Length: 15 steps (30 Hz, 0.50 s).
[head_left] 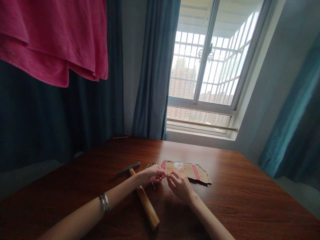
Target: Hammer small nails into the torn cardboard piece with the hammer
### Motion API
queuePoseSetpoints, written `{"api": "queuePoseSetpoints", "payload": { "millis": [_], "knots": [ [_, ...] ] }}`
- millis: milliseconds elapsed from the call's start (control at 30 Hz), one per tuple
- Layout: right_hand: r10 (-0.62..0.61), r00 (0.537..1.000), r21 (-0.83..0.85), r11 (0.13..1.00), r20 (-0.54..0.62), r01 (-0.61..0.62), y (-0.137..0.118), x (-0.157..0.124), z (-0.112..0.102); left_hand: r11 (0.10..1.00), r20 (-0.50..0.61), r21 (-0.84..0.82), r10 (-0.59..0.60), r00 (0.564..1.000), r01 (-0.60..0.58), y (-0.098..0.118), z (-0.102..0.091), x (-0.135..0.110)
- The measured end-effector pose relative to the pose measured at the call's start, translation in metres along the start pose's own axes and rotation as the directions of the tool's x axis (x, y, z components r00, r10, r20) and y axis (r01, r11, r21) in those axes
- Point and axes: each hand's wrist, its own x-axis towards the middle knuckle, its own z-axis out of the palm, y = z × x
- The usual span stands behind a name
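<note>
My left hand (155,173) and my right hand (179,186) meet above the table, with fingertips pinched close together. Between them is a small, thin metal nail (165,178), its lower end pointing down; both hands seem to grip it. Under my left forearm lies a hammer (147,205), wooden handle towards me and dark metal head to the far left. Several more thin nails (150,165) show behind my left hand, partly hidden by it. Just beyond my right hand rests a torn piece of patterned cardboard (190,169) with pink bands.
The brown wooden table (245,200) spreads out around my hands. A pink cloth (55,40) hangs at upper left, in front of dark blue curtains (155,66). Past the table's far edge is a barred window (200,66); another curtain (292,126) hangs at right.
</note>
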Motion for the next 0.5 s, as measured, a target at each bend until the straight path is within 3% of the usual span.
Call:
{"api": "queuePoseSetpoints", "payload": {
  "millis": [100,200,500],
  "knots": [
    [0.119,0.993,0.031,0.993,-0.016,-0.118,-0.008,0.002,0.005,0.983,-0.002,-0.178,-0.05,0.999,0.049,-0.005,0.0,0.003],
    [0.149,0.989,-0.062,0.987,0.003,-0.149,-0.012,0.005,0.009,0.972,0.015,-0.219,-0.077,0.997,0.078,-0.008,0.0,0.003],
    [-0.034,0.996,-0.111,0.993,0.081,0.043,-0.003,0.008,0.006,0.961,0.1,-0.235,-0.123,0.987,0.143,-0.003,0.004,-0.01]
  ]
}}
